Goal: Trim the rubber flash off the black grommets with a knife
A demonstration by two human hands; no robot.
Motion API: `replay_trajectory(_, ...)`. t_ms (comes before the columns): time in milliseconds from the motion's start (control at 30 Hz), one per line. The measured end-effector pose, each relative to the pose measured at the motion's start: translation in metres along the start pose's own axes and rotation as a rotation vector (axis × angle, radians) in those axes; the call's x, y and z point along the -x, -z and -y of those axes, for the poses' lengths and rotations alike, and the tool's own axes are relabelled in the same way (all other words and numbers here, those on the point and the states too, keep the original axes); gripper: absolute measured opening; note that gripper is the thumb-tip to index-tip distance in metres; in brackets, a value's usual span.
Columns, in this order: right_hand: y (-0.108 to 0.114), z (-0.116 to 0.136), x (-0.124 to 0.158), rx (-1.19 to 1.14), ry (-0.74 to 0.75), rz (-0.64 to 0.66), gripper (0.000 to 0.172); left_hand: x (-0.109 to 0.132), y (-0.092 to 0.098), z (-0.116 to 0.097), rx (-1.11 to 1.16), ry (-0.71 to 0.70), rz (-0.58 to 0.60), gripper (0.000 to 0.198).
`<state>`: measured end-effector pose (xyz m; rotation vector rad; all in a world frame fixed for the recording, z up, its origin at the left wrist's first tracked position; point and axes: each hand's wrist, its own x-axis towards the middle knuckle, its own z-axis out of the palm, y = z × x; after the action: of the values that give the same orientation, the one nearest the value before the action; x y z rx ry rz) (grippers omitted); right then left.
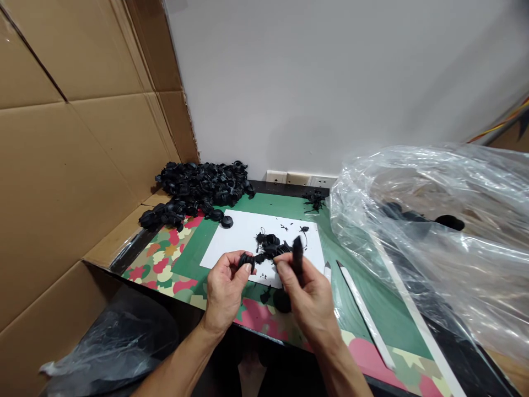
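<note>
My left hand (225,286) pinches a small round black rubber part (247,260) between thumb and fingers. My right hand (308,295) is closed round a dark tool (297,256) that sticks up from the fist, close to the part. Both hands hover over the near edge of a white sheet (243,234) on which several black parts and trimmings (270,242) lie. One more black part (282,301) sits on the table under my right hand.
A big heap of black rubber parts (202,187) lies at the back left beside cardboard walls (61,165). A bulky clear plastic bag (438,231) fills the right. White strips (363,314) lie on the green mat (289,207). A dark bag (119,336) hangs below left.
</note>
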<state>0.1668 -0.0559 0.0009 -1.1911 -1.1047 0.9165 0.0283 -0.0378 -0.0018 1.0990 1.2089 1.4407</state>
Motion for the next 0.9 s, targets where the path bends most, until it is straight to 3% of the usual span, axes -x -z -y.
replay_trajectory(167, 0.020, 0.003, -0.004, -0.109, 0.096, -0.052, 0.036, 0.001, 0.003, -0.002, -0.020, 0.013, 0.039, 0.020)
replay_trajectory(333, 0.019, -0.005, -0.002, -0.199, 0.092, -0.048, 0.037, 0.003, 0.006, -0.002, -0.031, -0.030, 0.087, 0.012)
replay_trajectory(500, 0.012, -0.007, 0.000, -0.208, 0.116, -0.067, 0.023, 0.003, 0.010, -0.002, -0.083, -0.086, 0.072, 0.012)
replay_trajectory(900, 0.001, -0.008, 0.002, -0.134, 0.327, -0.068, 0.002, 0.003, 0.006, -0.007, -0.039, 0.038, 0.096, 0.016)
